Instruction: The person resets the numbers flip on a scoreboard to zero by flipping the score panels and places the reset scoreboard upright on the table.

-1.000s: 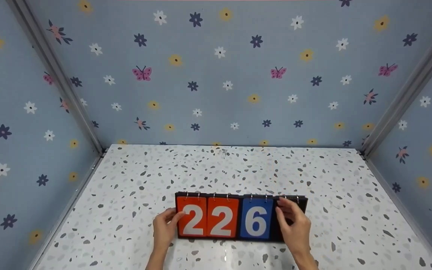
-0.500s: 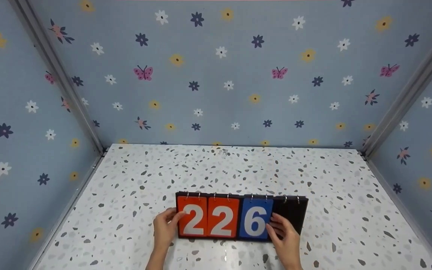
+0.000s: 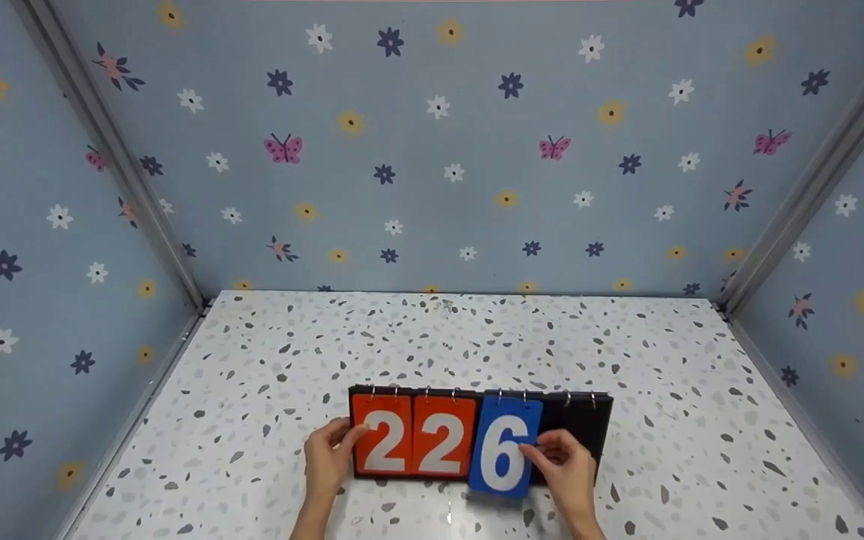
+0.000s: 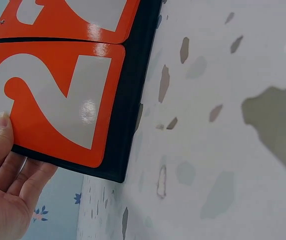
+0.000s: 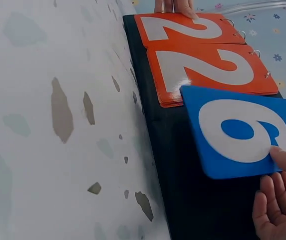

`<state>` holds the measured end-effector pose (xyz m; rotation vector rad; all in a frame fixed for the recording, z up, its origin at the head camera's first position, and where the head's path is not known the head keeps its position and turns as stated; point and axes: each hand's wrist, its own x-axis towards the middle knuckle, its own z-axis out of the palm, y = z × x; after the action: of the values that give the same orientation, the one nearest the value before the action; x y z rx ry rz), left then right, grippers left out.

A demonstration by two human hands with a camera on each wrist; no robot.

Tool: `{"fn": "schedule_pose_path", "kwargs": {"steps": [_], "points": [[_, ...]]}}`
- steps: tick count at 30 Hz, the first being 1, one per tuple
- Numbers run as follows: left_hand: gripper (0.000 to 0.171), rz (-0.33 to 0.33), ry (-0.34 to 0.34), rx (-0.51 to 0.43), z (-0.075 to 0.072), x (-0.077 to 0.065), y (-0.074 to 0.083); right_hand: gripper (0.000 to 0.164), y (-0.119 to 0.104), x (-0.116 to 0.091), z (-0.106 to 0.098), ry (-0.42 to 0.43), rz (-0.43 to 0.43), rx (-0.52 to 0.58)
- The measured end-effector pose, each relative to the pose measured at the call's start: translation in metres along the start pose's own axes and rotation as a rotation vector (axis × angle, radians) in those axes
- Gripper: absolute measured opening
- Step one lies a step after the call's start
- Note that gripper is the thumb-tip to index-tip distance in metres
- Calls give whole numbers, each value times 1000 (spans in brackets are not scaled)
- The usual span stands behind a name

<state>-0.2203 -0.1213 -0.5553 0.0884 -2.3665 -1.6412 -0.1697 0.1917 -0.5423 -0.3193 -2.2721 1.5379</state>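
A black flip scoreboard (image 3: 582, 427) stands on the table, its number cards hung on metal rings along the top edge. Two orange cards, each with a white 2, fill its left half; the outer orange card (image 4: 53, 95) is large in the left wrist view. My left hand (image 3: 327, 454) grips the board's left edge, thumb on the front of that card, fingers behind. My right hand (image 3: 567, 469) pinches the right edge of the blue card (image 5: 232, 130) with a white 6. This card is lifted off the backing and tilted, its lower edge past the board's bottom. The rightmost panel is bare black.
The white speckled tabletop (image 3: 439, 337) spreads around the board. Blue flower-patterned panels (image 3: 432, 150) rise at the back and both sides, joined by grey metal corner posts (image 3: 124, 150).
My right hand has moved from the black right panel leftward to the blue card's edge and taken hold of it. The blue card has lifted and swung out. My left hand keeps its place.
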Motion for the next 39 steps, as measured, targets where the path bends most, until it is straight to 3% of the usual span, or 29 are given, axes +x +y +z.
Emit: {"fn": "schedule_pose_path", "kwargs": {"steps": [8, 16, 21, 25, 29, 34, 39], "points": [[22, 2, -5, -10, -1, -2, 0, 17, -6, 0, -6, -33, 19, -25], [19, 34, 8, -15, -1, -1, 0, 10, -10, -6, -13, 46, -112, -118], [20, 20, 16, -13, 0, -1, 0, 20, -16, -14, -15, 79, -168, -159], [20, 21, 7, -17, 1, -1, 0, 26, -20, -17, -20, 32, -186, -53], [19, 30, 9, -26, 1, -1, -1, 17, -24, -18, -26, -54, -204, 154], [22, 13, 14, -11, 1, -1, 0, 17, -24, -17, -29, -160, -376, 378], [23, -4, 11, -15, 0, -1, 0, 21, -33, -13, -30, -198, -460, 425]]}}
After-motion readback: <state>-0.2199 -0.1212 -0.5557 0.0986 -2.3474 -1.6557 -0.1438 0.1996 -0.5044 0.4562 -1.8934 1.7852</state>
